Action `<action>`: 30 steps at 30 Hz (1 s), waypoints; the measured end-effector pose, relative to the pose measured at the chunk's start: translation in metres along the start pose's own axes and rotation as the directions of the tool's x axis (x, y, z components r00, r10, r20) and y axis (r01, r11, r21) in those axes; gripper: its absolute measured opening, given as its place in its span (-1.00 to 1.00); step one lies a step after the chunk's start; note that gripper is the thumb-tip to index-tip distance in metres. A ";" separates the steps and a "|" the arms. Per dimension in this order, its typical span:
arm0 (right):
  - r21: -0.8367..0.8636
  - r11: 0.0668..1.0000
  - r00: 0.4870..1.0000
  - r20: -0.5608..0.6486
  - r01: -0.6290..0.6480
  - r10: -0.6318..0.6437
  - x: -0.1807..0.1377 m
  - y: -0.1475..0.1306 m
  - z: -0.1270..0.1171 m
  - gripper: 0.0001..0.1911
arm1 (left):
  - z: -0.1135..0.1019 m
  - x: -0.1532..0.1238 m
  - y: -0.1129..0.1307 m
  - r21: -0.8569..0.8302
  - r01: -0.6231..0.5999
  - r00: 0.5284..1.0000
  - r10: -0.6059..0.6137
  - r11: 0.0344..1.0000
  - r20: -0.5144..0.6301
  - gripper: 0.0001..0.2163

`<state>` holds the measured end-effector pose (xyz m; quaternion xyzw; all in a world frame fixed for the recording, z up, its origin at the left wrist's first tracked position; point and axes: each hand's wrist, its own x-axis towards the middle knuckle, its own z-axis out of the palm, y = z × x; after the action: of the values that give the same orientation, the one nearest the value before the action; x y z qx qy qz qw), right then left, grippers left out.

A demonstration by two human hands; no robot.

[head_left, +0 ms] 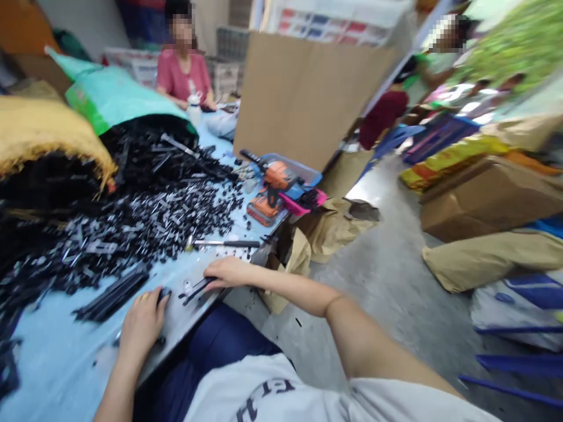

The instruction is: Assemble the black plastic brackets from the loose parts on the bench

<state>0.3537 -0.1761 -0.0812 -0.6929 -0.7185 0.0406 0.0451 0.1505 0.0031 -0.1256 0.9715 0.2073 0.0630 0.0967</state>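
My right hand (pixel 229 272) is closed on a slender black strip (pixel 196 291) that points left over the edge of the blue-covered table (pixel 48 357). Just left of it, my left hand (pixel 141 321) rests at the table edge, fingers curled round a small black piece (pixel 164 293) whose full shape is hidden. A bundle of long black strips (pixel 113 293) lies beyond my left hand. Past my right hand is a hammer (pixel 231 243) with a dark handle. A big heap of small black and metal parts (pixel 145 220) spreads across the table.
An orange cordless drill (pixel 275 184) stands by a pink tray (pixel 299 202). Green (pixel 127 97) and yellow (pixel 48 132) sacks spill black parts. A cardboard sheet (pixel 308 97) stands behind. A person (pixel 185 76) sits across the table. Cartons (pixel 492 196) line the floor at right.
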 end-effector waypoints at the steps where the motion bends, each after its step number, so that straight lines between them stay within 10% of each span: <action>1: 0.002 0.997 0.997 0.023 0.075 -0.075 0.001 -0.002 0.000 -0.62 | -0.004 0.000 0.003 -0.015 0.001 0.999 0.000 1.000 0.041 -0.52; 30: -0.016 0.989 0.984 0.105 0.144 -0.142 0.031 -0.023 0.023 -0.60 | -0.025 -0.010 0.020 -0.057 0.010 0.997 -0.006 0.998 0.074 -0.30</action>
<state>0.3270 -0.1456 -0.1006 -0.6369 -0.7682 0.0650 0.0025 0.1451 -0.0143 -0.0977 0.9691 0.2056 0.0324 0.1322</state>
